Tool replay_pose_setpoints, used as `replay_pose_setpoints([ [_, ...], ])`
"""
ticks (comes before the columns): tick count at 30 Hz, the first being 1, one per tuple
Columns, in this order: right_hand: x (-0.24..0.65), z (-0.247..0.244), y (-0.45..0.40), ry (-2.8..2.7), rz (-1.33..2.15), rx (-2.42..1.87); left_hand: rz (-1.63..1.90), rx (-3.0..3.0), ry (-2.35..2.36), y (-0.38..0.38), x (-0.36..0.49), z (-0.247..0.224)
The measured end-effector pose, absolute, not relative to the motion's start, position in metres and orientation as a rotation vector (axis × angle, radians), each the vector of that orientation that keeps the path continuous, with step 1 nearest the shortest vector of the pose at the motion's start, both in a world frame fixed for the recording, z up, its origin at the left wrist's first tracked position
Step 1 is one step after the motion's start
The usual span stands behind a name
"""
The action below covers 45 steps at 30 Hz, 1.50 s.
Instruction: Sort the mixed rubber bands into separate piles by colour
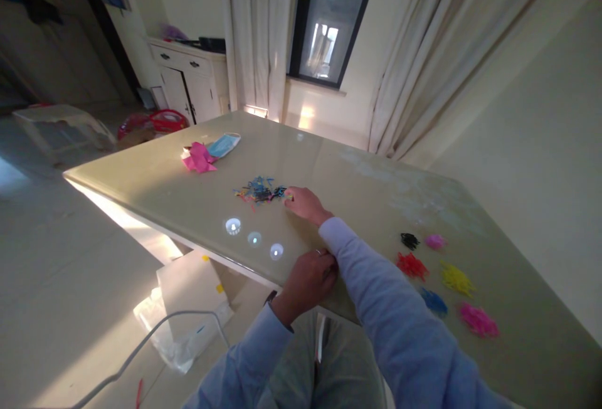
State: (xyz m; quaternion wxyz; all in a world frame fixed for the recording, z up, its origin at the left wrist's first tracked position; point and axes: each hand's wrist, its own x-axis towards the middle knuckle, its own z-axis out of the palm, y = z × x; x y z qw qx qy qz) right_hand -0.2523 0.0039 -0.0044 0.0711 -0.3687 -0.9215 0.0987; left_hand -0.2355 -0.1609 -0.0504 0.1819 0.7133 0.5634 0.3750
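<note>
A loose pile of small mixed-colour strands [261, 191] lies on the pale table. My right hand [303, 202] reaches to the pile's right edge, its fingers pinched at the strands; what they grip is too small to make out. Near the table's front edge, my left hand [309, 280] rests with curled fingers under my right forearm, a ring on one finger; its fingertips are partly hidden. On the right lie separate heaps: black [410, 241], light pink [435, 241], red [412, 265], yellow [458, 278], blue [433, 302] and bright pink [478, 320].
A crumpled pink wrapper [199, 157] and a blue face mask [224, 145] lie at the table's far left. Below the front edge are a white box [190, 290], plastic and a grey cable [155, 327]. A white cabinet [190, 76] stands behind.
</note>
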Motion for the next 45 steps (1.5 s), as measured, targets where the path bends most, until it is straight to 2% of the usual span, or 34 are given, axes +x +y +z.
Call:
replay_pose_setpoints([
  [10, -0.271, -0.015, 0.018, -2.815, 0.191, -1.201, 0.989, 2.032, 1.611, -0.16, -0.233, -0.053],
  [16, -0.264, -0.014, 0.016, -2.763, 0.256, -1.146, 1.029, 2.026, 1.582, -0.16, -0.234, -0.052],
  [23, -0.234, -0.006, 0.007, -2.569, 0.501, -1.051, 1.145, 1.962, 1.557, -0.162, -0.234, -0.054],
  [29, -0.181, 0.001, -0.025, -2.002, 1.26, -0.946, 1.167, 1.942, 1.569, -0.162, -0.235, -0.056],
  [32, -0.149, 0.007, -0.048, -1.75, 1.449, -0.929, 1.187, 1.933, 1.557, -0.161, -0.236, -0.056],
  [37, -0.096, 0.017, -0.083, -1.495, 1.508, -0.954, 1.201, 1.937, 1.567, -0.16, -0.238, -0.056],
  [45, -0.028, 0.01, -0.114, -1.19, 1.364, -0.995, 1.232, 1.946, 1.557, -0.159, -0.242, -0.058],
])
